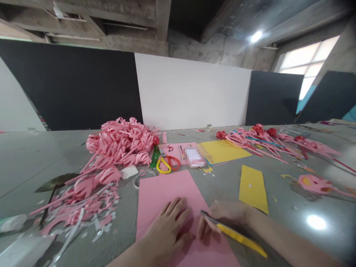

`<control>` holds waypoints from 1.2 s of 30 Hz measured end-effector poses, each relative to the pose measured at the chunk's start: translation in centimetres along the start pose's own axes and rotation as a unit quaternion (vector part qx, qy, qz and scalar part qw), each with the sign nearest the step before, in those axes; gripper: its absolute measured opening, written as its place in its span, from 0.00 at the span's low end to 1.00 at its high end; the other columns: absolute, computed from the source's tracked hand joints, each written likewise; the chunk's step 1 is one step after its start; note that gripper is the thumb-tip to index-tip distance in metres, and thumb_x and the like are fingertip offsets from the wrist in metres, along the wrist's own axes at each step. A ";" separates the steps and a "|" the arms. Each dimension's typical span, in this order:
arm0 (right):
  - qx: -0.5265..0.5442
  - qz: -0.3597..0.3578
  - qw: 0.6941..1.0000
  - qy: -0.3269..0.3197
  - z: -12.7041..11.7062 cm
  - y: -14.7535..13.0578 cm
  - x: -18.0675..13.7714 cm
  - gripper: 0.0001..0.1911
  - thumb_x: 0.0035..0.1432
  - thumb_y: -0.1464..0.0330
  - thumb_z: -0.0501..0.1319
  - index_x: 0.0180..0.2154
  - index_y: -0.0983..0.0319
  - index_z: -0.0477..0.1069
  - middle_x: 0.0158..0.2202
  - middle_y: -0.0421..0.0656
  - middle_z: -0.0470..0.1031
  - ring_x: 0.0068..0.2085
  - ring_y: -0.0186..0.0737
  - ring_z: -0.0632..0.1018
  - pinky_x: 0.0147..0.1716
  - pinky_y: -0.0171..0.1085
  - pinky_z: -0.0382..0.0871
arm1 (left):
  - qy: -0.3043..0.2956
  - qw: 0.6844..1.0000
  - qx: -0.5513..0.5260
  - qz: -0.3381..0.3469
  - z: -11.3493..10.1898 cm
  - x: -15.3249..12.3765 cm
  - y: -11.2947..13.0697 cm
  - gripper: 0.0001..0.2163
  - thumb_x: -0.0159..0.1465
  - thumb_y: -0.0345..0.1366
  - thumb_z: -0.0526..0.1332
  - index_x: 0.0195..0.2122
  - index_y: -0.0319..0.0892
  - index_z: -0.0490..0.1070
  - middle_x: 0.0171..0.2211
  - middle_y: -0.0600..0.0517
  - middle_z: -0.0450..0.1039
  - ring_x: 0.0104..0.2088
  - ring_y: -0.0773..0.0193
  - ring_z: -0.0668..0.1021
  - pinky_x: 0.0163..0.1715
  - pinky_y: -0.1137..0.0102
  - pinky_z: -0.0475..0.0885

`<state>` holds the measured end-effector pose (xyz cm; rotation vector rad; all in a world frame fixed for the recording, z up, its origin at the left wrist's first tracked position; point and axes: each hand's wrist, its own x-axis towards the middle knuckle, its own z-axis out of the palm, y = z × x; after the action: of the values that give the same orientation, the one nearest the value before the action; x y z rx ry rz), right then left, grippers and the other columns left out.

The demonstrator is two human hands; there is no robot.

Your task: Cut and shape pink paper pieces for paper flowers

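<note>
A sheet of pink paper (164, 185) lies on the grey table in front of me. My left hand (174, 226) rests on it palm down, its fingers laid out over the paper. Just to the right, my right hand (219, 215) holds a yellow utility knife (236, 234) against the sheet's right side. The knife's dark end points up and left past my fingers, and its yellow body slants down to the right. Whether a blade is out cannot be made out.
Beyond the sheet lie scissors (168, 164) with yellow and red handles. A heap of curled pink paper flowers (122, 142) and scraps (105, 200) cover the left; more flowers (250, 139) lie back right. Yellow paper (253, 189) lies right of my hands.
</note>
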<state>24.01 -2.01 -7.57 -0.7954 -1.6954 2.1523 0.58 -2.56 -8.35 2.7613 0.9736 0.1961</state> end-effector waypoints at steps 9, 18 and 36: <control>-0.183 -0.083 0.953 0.228 -1.2 -5.6 -2.0 0.13 0.60 0.61 0.45 0.30 0.62 0.57 0.24 0.36 0.61 0.21 0.27 0.63 0.24 0.30 0.56 | -0.001 0.999 -0.024 0.029 -1.1 0.0 -0.7 0.25 0.60 0.50 0.47 0.57 0.51 0.49 0.60 0.50 0.46 0.58 0.53 0.51 0.55 0.56 0.50; -0.710 -0.088 0.638 0.284 -0.4 -1.9 0.8 0.08 0.60 0.69 0.48 0.32 0.61 0.64 0.32 0.40 0.68 0.34 0.35 0.68 0.35 0.37 0.54 | 0.006 1.000 -0.018 0.010 -0.5 -0.1 -0.7 0.25 0.60 0.50 0.45 0.57 0.50 0.49 0.59 0.49 0.47 0.58 0.53 0.50 0.55 0.54 0.48; -0.769 -0.064 0.549 0.322 -0.2 0.6 1.5 0.11 0.58 0.65 0.49 0.30 0.61 0.67 0.34 0.42 0.60 0.31 0.35 0.64 0.34 0.37 0.57 | -0.021 1.000 -0.003 0.021 -0.9 -0.1 -0.8 0.25 0.61 0.51 0.42 0.58 0.52 0.45 0.60 0.51 0.42 0.59 0.55 0.49 0.55 0.54 0.46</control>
<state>22.94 -1.17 -8.51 -1.3709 -2.5611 -0.4120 -0.14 -1.91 -7.65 2.7711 0.9038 0.1461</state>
